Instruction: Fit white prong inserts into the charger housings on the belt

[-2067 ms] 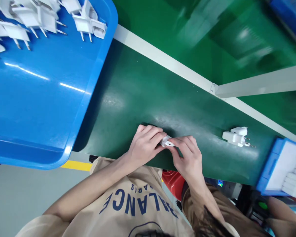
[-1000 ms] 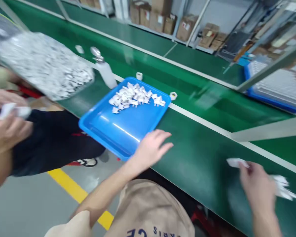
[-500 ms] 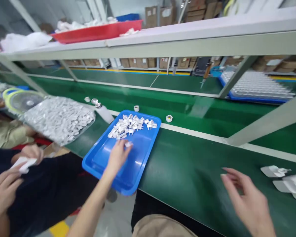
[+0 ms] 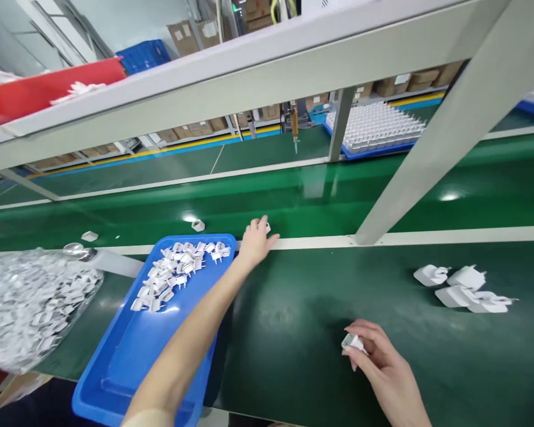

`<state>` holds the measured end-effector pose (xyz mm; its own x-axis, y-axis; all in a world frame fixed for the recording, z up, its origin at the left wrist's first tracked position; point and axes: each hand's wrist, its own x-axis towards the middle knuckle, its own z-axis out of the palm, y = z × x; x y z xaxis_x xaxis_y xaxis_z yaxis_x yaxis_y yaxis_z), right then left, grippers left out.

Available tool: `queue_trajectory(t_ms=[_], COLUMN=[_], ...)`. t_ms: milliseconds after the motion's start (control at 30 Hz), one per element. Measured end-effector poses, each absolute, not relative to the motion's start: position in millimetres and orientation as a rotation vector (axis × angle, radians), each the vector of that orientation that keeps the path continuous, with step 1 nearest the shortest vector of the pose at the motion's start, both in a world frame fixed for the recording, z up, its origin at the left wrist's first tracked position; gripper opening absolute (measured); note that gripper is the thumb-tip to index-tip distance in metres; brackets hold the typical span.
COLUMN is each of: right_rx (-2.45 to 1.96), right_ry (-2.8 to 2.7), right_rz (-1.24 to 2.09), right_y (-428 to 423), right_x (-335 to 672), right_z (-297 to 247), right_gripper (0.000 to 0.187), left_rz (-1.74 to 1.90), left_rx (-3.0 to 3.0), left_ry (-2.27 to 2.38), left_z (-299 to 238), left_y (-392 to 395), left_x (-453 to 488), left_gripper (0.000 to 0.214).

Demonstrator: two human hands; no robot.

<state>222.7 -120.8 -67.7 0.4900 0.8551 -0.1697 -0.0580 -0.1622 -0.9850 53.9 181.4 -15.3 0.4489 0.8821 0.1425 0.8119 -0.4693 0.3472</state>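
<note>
My left hand (image 4: 254,241) is stretched far out to the white rail of the green bench, its fingers closed round a small white part (image 4: 266,226) just right of the blue tray (image 4: 129,362). Several white plug pieces (image 4: 178,273) lie heaped in the tray's far end. My right hand (image 4: 380,365) rests near the bench's front edge and pinches a small white plug piece (image 4: 351,342) in its fingertips. Three assembled white plugs (image 4: 463,287) lie on the green mat (image 4: 293,320) to the right.
A clear bag of white parts (image 4: 22,302) lies at the left beside a white bottle (image 4: 111,261). Another small white part (image 4: 198,225) sits beyond the tray. A slanted grey frame post (image 4: 431,136) and shelf beam (image 4: 204,77) cross overhead. Far back stands a blue tray of white parts (image 4: 374,127).
The view swung right. My left hand left the tray's pile and reached past it to the rail. My right hand, open before, now pinches a small white piece.
</note>
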Motion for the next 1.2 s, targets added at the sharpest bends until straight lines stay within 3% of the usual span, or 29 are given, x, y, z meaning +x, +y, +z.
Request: queue_trajectory(t_ms=[167, 333, 500, 667, 767, 933, 1200], right_rx=[-1.566, -1.578, -1.614, -1.629, -1.604, -1.602, -1.634], right_ry=[-0.828, -0.894, -0.934, -1.359, -1.468, -1.570, -1.917], right_rz=[0.784, 0.780, 0.767, 0.605, 0.542, 0.545, 0.367], right_y=[-126.5, -131.8, -130.9, -121.7, -116.7, -111.3, -98.7], right_x=[248.9, 253.3, 244.8, 227.0, 219.2, 208.7, 176.1], right_z=[-67.5, -72.6, -71.4, -64.7, -58.6, -44.4, -41.3], right_gripper=[0.037, 0.033, 0.033, 0.015, 0.014, 0.017, 0.013], left_rz=[0.538, 0.646, 0.655, 0.622, 0.641, 0.601, 0.738], left_rx=[2.398, 2.312, 2.356, 2.507, 2.430, 2.391, 2.303], left_ry=[1.502, 1.297, 1.158, 1.326, 1.305, 1.153, 1.249], left_z=[-35.3, -52.1, -68.5, -85.2, -85.7, -82.5, -91.0], left_y=[210.7, 101.6, -4.8, -43.3, -50.4, -50.2, -48.5], left_x=[87.4, 66.5, 34.7, 31.9, 27.9, 11.9, 24.8], left_gripper=[0.035, 0.048, 0.030, 0.052, 0.058, 0.033, 0.015])
